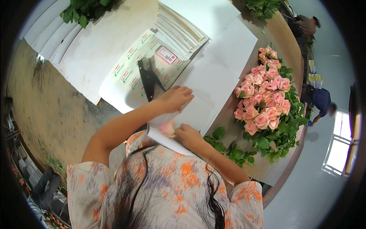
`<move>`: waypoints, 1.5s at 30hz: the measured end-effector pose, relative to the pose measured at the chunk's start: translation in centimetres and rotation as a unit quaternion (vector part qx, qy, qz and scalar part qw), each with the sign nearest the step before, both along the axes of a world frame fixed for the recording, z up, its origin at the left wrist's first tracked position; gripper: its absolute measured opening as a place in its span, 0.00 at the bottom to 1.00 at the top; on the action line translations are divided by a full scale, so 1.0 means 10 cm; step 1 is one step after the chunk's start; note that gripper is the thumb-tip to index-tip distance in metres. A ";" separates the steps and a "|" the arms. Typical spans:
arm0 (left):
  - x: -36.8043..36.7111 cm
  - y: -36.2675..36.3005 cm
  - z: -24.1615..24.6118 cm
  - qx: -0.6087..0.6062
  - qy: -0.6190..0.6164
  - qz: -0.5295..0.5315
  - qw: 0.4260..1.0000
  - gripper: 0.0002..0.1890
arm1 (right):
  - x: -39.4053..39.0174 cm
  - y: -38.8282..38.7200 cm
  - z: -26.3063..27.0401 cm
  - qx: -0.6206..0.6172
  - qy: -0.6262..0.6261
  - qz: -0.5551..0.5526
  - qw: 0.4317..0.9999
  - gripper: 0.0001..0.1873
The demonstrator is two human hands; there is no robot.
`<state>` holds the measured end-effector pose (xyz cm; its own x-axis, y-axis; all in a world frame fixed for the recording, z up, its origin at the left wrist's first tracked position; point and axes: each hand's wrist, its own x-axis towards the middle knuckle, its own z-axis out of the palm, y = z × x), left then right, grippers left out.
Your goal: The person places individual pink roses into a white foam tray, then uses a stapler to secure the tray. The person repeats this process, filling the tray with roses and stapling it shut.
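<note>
My left hand [177,98] is palm down over white paper sheets [208,83], its fingertips hidden from me. Close to my body, my right hand [187,136] has bent fingers at the side of a single pink rose [167,129]. The rose is blurred, and its stem is out of sight, so a grip on it cannot be confirmed. Under the rose, the near edge of a white sheet [168,143] curls up against my patterned shirt. Just beyond my left wrist lies a black tool [148,75], perhaps a stapler, on a sheet printed with repeated labels [125,70].
A heap of pink roses [263,94] with leafy stems lies on the table at right. White sheets are stacked [183,31] at the far side, near a red-and-white card [166,55]. More leaves [85,11] lie far left. Two people [318,98] work at the far right.
</note>
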<state>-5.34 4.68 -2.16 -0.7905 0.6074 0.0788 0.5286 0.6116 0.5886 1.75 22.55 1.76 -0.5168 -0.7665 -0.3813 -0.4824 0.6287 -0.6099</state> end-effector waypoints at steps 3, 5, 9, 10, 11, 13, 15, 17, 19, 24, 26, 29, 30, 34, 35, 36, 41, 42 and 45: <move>0.03 0.10 0.12 -0.025 -0.041 -0.028 0.998 0.26 | -0.02 0.03 -0.02 0.010 -0.033 0.006 0.999 0.09; 0.18 0.15 0.38 -0.121 -0.181 -0.073 0.973 0.11 | -0.02 0.05 -0.13 0.000 -0.082 -0.033 0.996 0.11; 0.48 0.13 0.79 -0.139 -0.238 -0.156 0.948 0.11 | -0.03 0.07 -0.18 -0.009 -0.085 -0.064 0.994 0.13; 0.47 0.15 0.82 -0.168 -0.236 -0.188 0.939 0.11 | -0.01 0.10 -0.23 -0.017 -0.050 -0.039 0.998 0.14; 0.49 0.16 0.77 -0.162 -0.239 -0.195 0.938 0.13 | 0.02 0.09 -0.25 -0.043 -0.052 -0.067 0.995 0.13; 0.55 0.20 0.71 -0.175 -0.209 -0.184 0.945 0.18 | -0.03 0.11 -0.18 -0.045 -0.056 -0.053 0.996 0.11; 0.58 0.23 0.73 -0.167 -0.171 -0.188 0.953 0.24 | -0.12 0.16 -0.03 -0.007 -0.086 -0.014 0.996 0.12; 0.57 0.26 0.80 -0.162 -0.161 -0.200 0.953 0.25 | -0.29 0.42 0.00 -0.182 0.045 -0.068 0.980 0.11; 0.58 0.24 0.87 -0.178 -0.188 -0.187 0.948 0.25 | -0.97 0.78 0.95 -0.123 0.187 -0.122 0.967 0.06; 0.56 0.29 0.92 -0.187 -0.201 -0.210 0.938 0.28 | -2.19 2.38 1.97 -0.050 0.428 -0.469 0.771 0.13; 0.55 0.33 0.92 -0.180 -0.196 -0.214 0.940 0.30 | -2.36 3.10 1.67 0.016 0.385 -0.392 0.835 0.16; 0.54 0.34 0.97 -0.192 -0.208 -0.202 0.938 0.31 | -2.35 2.88 1.56 0.043 0.270 -0.391 0.879 0.17; 0.55 0.34 0.97 -0.191 -0.202 -0.199 0.940 0.31 | -2.34 2.83 1.61 0.042 0.303 -0.383 0.872 0.17; 0.59 0.36 0.99 -0.221 -0.194 -0.223 0.929 0.33 | -2.04 2.82 2.17 0.013 0.415 -0.442 0.795 0.14; 0.62 0.35 0.98 -0.220 -0.181 -0.206 0.936 0.34 | -1.93 3.04 2.42 0.041 0.422 -0.525 0.738 0.12; 0.66 0.36 0.97 -0.215 -0.164 -0.195 0.943 0.35 | -1.73 3.63 2.68 -0.052 0.501 -0.522 0.688 0.14; 0.70 0.40 0.90 -0.221 -0.160 -0.199 0.941 0.37 | -0.64 3.89 4.66 0.022 0.796 -0.469 0.382 0.10; 0.68 0.43 0.95 -0.221 -0.172 -0.204 0.938 0.37 | -0.57 3.74 4.81 -0.001 0.778 -0.379 0.501 0.13; 0.68 0.46 1.01 -0.228 -0.188 -0.213 0.931 0.38 | -0.77 2.50 4.14 0.093 0.587 -0.424 0.683 0.10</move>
<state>1.51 9.24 7.92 -0.3903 0.7747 -0.4975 0.5895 0.6254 0.5113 -5.98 47.59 43.18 -0.7790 0.0037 0.6270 0.0156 0.9998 0.0135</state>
